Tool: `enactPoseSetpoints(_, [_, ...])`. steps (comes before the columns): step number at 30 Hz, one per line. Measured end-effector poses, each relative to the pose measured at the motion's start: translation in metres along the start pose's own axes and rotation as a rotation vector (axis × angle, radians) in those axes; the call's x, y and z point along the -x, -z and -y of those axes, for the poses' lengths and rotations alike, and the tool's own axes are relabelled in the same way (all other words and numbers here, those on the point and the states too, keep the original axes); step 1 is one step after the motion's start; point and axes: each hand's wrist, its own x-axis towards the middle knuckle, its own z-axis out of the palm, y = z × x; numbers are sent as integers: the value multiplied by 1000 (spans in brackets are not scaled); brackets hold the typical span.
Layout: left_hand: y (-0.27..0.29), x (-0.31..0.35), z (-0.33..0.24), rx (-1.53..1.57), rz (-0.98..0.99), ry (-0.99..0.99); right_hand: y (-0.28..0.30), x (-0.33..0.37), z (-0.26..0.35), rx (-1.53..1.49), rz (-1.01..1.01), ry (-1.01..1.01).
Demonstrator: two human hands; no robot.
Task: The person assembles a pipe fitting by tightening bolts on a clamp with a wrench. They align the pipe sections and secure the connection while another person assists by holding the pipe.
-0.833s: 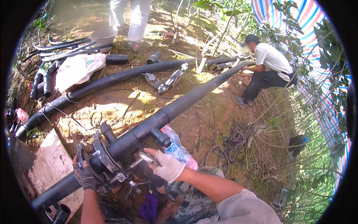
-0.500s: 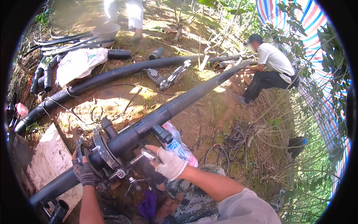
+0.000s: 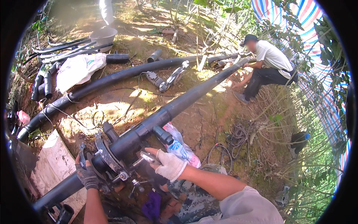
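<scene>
A long black plastic pipe [image 3: 192,98] runs from the lower left to the upper right in front of me. Metal ring clamps [image 3: 106,147] with bolts surround its near part. My left hand [image 3: 87,176], in a dark grey fingerless glove, is curled on the edge of the left clamp ring beside the pipe. In a whitish fingerless glove, my right hand [image 3: 168,164] grips a metal handle [image 3: 149,157] on the near side of the clamps. Just above that hand, a short branch stub [image 3: 163,135] sticks out of the pipe.
Farther off lie a curved black pipe [image 3: 128,72], a power tool [image 3: 156,81] with a cable, a white sack [image 3: 80,71] and a bucket [image 3: 103,36]. A co-worker [image 3: 270,61] crouches at the pipe's far end. A plastic bag [image 3: 181,147] lies beside my right hand.
Both my hands keep their places on the clamps. The co-worker has lowered one hand toward the ground. The standing person at the back now shows just one leg. The view has shifted slightly.
</scene>
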Motion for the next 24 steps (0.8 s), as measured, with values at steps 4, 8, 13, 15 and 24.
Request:
enactPoseSetpoints(4, [0,0,-2,72,20,5,-3,-2,-2,-23,-11,-3])
enactPoseSetpoints(8, [-1,0,0,39,-10,-23,-3,-3,-4,-6,-11,8])
enactPoseSetpoints(13, [-2,-2,3,89,7,-28,1,-1,-1,-22,7,-10])
enactPoseSetpoints(15, [-2,-1,3,89,15,-14,2,0,0,-30,8,-26])
enactPoseSetpoints(24, [-2,-1,7,76,13,-39,-3,-1,-9,-52,-2,33])
